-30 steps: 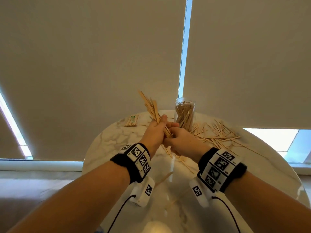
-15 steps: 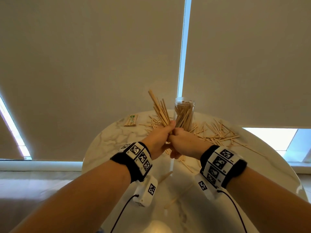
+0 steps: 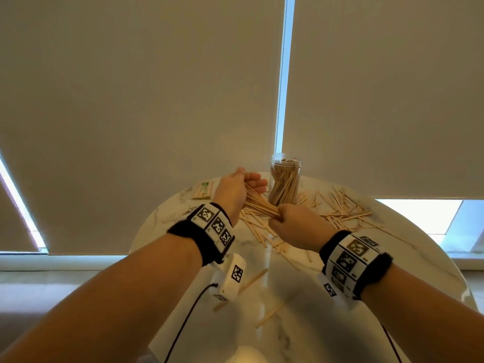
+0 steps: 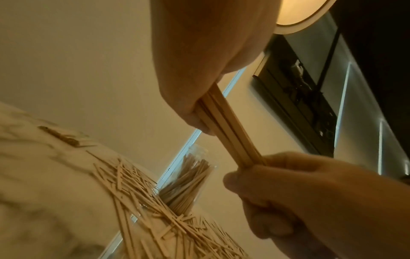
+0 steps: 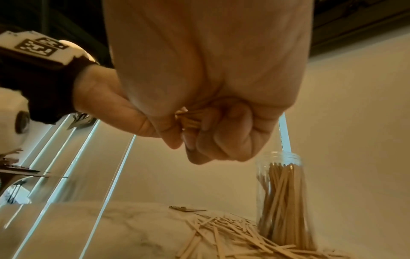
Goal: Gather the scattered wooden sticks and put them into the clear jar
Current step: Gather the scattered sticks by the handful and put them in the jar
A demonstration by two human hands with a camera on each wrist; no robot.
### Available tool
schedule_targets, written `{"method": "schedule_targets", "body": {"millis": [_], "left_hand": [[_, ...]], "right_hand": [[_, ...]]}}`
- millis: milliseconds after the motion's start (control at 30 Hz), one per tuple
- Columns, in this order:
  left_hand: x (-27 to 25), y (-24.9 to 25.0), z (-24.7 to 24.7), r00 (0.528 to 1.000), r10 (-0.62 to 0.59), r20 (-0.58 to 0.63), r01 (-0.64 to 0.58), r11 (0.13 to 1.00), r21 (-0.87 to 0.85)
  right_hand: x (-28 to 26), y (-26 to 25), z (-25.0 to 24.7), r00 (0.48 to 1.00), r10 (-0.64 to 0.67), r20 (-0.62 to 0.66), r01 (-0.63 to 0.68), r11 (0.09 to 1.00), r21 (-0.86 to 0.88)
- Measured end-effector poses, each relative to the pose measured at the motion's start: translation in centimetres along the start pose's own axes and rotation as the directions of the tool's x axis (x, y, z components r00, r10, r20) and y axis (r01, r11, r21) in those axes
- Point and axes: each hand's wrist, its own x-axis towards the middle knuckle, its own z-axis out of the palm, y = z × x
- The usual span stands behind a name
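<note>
Counter (image 3: 392, 258) under both forearms, loose sticks (image 3: 340, 210) scattered beyond right hand (image 3: 293, 226). Jar (image 3: 285, 179) upright just beyond hands, part-filled. Left hand (image 3: 235, 189) raised, fingers curled round bundle (image 3: 262, 203); right fist grips its near end.

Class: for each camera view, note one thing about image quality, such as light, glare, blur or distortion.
Head view: daylight glares white at the window gap, and the wide lens bows the round table. Left wrist view: a ceiling lamp glows bright, and the scattered sticks are smeared. Right wrist view: the right hand looms large; the jar stays fairly sharp.
</note>
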Motion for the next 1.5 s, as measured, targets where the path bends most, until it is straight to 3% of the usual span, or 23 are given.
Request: {"method": "schedule_targets", "body": {"millis": [100,233,300,400,467,567,633,700,833,933,1033,1100,1167,1333,1500], "left_hand": [[0.5,-0.6,-0.5,0.999,-0.035,0.01,0.035,0.999,0.042],[0.8,-1.0,0.1,0.992,0.084,-0.093,-0.083,0.996,0.011],[0.2,-1.1,0.9,0.996,0.093,-0.01,-0.091,0.99,0.107],[-0.4,-1.0,1.0,0.994,-0.033,0.105,0.002,0.959,0.285],[-0.7,-1.1,0.8,0.99,-0.045,0.133,-0.013,0.914,0.405],[-1.0,-2.3,0.9,0.968,0.211,0.134,-0.25,0.823,0.51],[-1.0,-2.9,1.1,0.939,0.326,0.108,-0.332,0.78,0.53],[-0.2,-2.9,0.7,0.951,0.3,0.079,-0.298,0.811,0.504],[1.1,-2.7,-0.3,0.985,0.165,-0.038,-0.143,0.929,0.34],[0.6,-2.3,0.4,0.997,0.072,0.003,-0.071,0.964,0.257],[0.4,-2.3,0.7,0.994,0.068,0.085,-0.096,0.915,0.392],[0.5,-2.5,0.8,0.979,0.188,0.075,-0.2,0.838,0.507],[1.0,-2.4,1.1,0.979,0.194,0.06,-0.198,0.848,0.491],[3.7,-2.0,1.2,0.981,0.19,-0.027,-0.143,0.817,0.559],[5.9,-1.7,2.5,0.999,-0.034,-0.022,0.039,0.936,0.349]], "right_hand": [[-0.1,1.0,-0.5,1.0,-0.008,-0.03,0.005,0.997,-0.079],[0.2,0.8,-0.8,0.998,-0.011,-0.066,0.004,0.994,-0.113],[0.7,0.4,-0.7,0.996,-0.005,-0.086,-0.008,0.99,-0.141],[1.0,0.7,-0.6,0.994,0.039,-0.103,-0.056,0.984,-0.168],[1.3,1.3,-0.4,0.99,0.078,-0.118,-0.099,0.979,-0.18],[1.9,1.7,-0.2,0.991,0.091,-0.101,-0.109,0.975,-0.195],[2.1,1.4,-0.1,0.996,0.082,-0.045,-0.089,0.98,-0.179],[1.7,1.2,-0.5,0.995,0.089,-0.052,-0.094,0.99,-0.107],[0.5,1.4,-1.4,0.956,-0.014,-0.292,-0.028,0.99,-0.137],[0.6,0.8,-1.0,0.942,-0.092,-0.324,-0.011,0.953,-0.302],[1.0,1.3,-1.2,0.94,-0.039,-0.34,-0.102,0.917,-0.386],[1.3,1.6,-1.5,0.946,0.019,-0.325,-0.152,0.909,-0.387],[1.7,1.6,-1.6,0.964,0.051,-0.26,-0.146,0.923,-0.357],[1.9,1.6,-2.5,0.988,-0.061,-0.142,0.062,0.998,0.005],[3.9,3.4,-3.8,0.98,-0.122,-0.157,0.11,0.991,-0.082]]}}
